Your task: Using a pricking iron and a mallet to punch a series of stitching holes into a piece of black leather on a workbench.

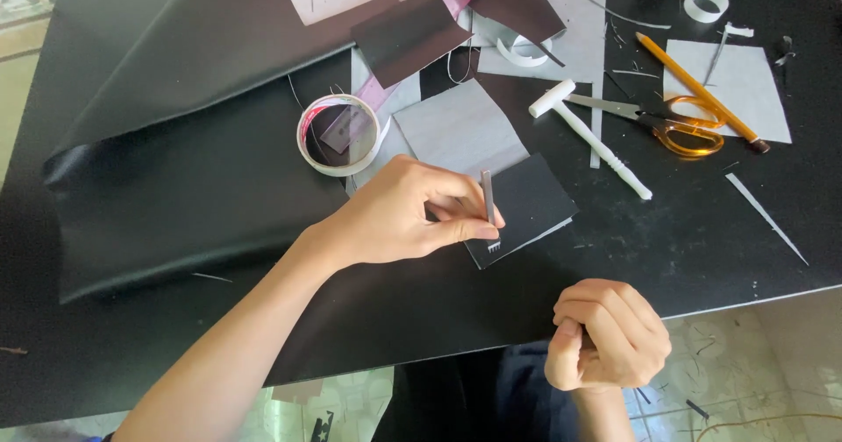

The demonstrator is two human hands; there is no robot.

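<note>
My left hand [399, 214] pinches a slim metal pronged punch [489, 210] and holds it upright, its teeth resting on the near edge of a small black leather piece [531, 201] on the black table [702, 240]. My right hand [607, 332] hovers just off the table's front edge, curled into a loose fist with nothing seen in it. A white mallet [589, 137] lies beyond the leather piece, to its right.
A tape roll [343, 135] sits left of the leather piece. Orange-handled scissors [667, 122], a yellow pencil [699, 91] and grey paper sheets [741, 87] lie at the back right. A large black sheet [184, 144] covers the left. The table's front edge runs near my right hand.
</note>
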